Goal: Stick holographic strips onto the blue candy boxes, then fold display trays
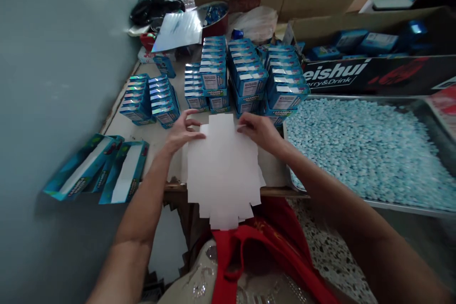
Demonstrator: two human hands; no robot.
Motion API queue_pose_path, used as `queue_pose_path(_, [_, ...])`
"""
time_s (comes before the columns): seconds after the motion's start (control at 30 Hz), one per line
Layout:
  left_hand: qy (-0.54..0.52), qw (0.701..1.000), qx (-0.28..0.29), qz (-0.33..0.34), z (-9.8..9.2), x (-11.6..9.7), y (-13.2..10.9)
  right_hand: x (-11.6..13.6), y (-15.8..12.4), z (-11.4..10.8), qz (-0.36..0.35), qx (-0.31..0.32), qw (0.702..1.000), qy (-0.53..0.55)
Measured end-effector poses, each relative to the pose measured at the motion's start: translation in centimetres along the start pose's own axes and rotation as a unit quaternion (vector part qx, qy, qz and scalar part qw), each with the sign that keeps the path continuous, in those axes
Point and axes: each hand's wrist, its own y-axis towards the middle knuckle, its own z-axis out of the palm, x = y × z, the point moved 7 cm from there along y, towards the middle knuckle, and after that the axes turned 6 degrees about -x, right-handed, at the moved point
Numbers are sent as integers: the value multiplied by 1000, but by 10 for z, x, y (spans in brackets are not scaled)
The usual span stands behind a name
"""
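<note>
A flat, unfolded white carton [223, 166], with cut flaps on its edges, lies before me at the table's front edge, its lower end sticking out past it. More sheets of the same shape show under its right and lower edges. My left hand [183, 132] has the carton's upper left flap between thumb and fingers. At the upper right flap, my right hand [261, 132] pinches the edge with thumb and index finger. Just beyond the carton stand stacked blue caramel boxes [213, 78].
Left of the carton lie open, empty blue boxes [124, 173]. A metal tray [377, 203] of pale blue wrapped candies fills the right side. Behind it stands a black printed cardboard box [392, 76] holding blue packages. A pot [215, 28] and black plastic bag [156, 7] are at the back.
</note>
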Motion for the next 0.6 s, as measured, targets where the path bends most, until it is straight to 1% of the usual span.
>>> queue_pose_path(0.03, [-58,998,18,-26,-3,-1,-9,-2,2,-3,25,0,996,88])
queue_pose_path(0.07, [-107,992,36,-49,-3,-1,-19,-5,3,-4,54,7,985,165])
queue_pose_path(0.1, [-151,985,45,-68,-2,0,-30,-9,3,-5,86,12,969,230])
queue_pose_path(0.13, [-189,978,38,-84,-1,1,-40,-14,2,-6,121,17,952,281])
queue_pose_path(0.2, [-246,963,-12,-110,0,7,-60,-24,-6,-4,192,34,914,357])
queue_pose_path(0.27, [-282,945,-76,-150,3,15,-78,-31,-22,6,242,72,873,417])
queue_pose_path(0.3, [-296,934,-101,-171,5,19,-87,-31,-31,13,255,91,854,445])
queue_pose_path(0.33, [-309,926,-113,-187,8,22,-94,-30,-40,21,257,97,838,471])
queue_pose_path(0.37, [-321,920,-116,-194,11,22,-99,-29,-48,27,253,78,829,492])
queue_pose_path(0.43, [-332,920,-108,-178,14,20,-105,-25,-64,38,239,15,825,511])
queue_pose_path(0.47, [-325,925,-104,-166,15,19,-107,-22,-72,45,238,-2,827,509])
queue_pose_path(0.5, [-311,932,-101,-158,14,19,-107,-18,-80,53,246,0,831,499])
queue_pose_path(0.57, [-267,946,-102,-153,12,20,-106,-10,-91,68,280,41,838,466])
queue_pose_path(0.6, [-246,952,-103,-152,10,19,-104,-6,-94,72,299,62,842,444])
